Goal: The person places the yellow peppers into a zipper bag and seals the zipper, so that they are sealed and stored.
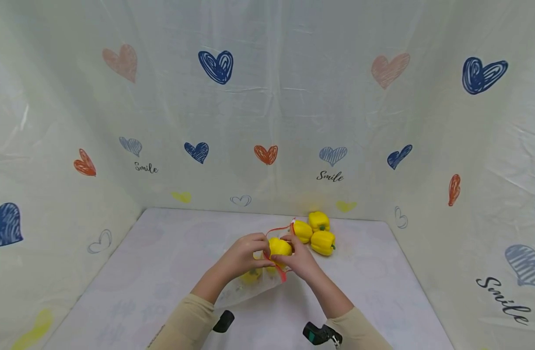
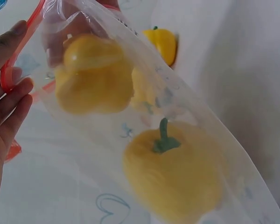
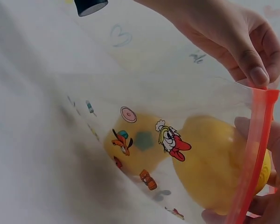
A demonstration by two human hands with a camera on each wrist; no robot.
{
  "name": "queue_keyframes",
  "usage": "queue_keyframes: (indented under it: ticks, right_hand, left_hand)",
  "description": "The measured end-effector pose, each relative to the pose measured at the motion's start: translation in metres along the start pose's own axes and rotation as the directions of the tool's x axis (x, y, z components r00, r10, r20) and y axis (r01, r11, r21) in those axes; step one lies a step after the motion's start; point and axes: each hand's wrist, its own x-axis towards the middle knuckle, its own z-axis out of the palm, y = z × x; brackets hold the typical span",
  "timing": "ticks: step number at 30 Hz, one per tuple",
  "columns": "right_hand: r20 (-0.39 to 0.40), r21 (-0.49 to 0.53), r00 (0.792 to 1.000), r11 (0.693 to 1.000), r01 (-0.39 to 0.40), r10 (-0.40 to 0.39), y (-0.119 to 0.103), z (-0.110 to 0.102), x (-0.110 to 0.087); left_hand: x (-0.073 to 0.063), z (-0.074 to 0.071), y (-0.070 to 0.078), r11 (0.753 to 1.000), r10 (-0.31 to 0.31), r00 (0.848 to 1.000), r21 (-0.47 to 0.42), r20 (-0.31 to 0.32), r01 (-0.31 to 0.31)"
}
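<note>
A clear zip bag (image 1: pixel 238 291) with a red zip edge (image 3: pixel 259 154) and cartoon prints lies between both hands. My left hand (image 1: pixel 248 253) pinches its red edge at the mouth, as the right wrist view shows. My right hand (image 1: pixel 301 260) grips a yellow bell pepper (image 1: pixel 279 247), which sits just within the bag's mouth; its fingers show at the side in the right wrist view. Another yellow bell pepper (image 2: pixel 175 172) with a green stem lies deeper inside the bag, seen through the cloudy plastic.
Beyond the right hand, several yellow bell peppers (image 1: pixel 323 242) stand close together near the back of the white-covered table (image 1: pixel 368 277). A pale curtain (image 1: pixel 267 107) printed with hearts rises behind and at both sides. Dark wrist cameras (image 1: pixel 319 334) are worn on the forearms.
</note>
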Motion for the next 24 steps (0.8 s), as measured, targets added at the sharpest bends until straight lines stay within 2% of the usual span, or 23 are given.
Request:
queue_keyframes:
  ticks: [5, 12, 19, 24]
  right_hand:
    - [0.026, -0.028, 1.000, 1.000, -0.008, 0.009, 0.000, 0.001, 0.000]
    - [0.001, -0.044, 1.000, 0.999, -0.001, 0.001, 0.002, 0.002, 0.002]
    - [0.001, -0.031, 1.000, 0.999, 0.012, -0.012, 0.003, -0.001, 0.001]
    - [-0.068, 0.002, 0.997, 0.999, 0.041, -0.041, 0.005, -0.010, -0.002]
  left_hand:
    - [0.000, 0.001, 0.000, 1.000, 0.031, 0.999, -0.002, -0.019, -0.031]
    - [0.001, -0.001, -0.001, 0.999, 0.046, 0.999, 0.019, -0.024, -0.046]
    - [0.000, -0.003, -0.003, 0.999, 0.032, 0.999, 0.021, -0.036, -0.031]
    - [-0.001, -0.004, -0.004, 1.000, 0.002, 0.999, 0.011, -0.032, -0.002]
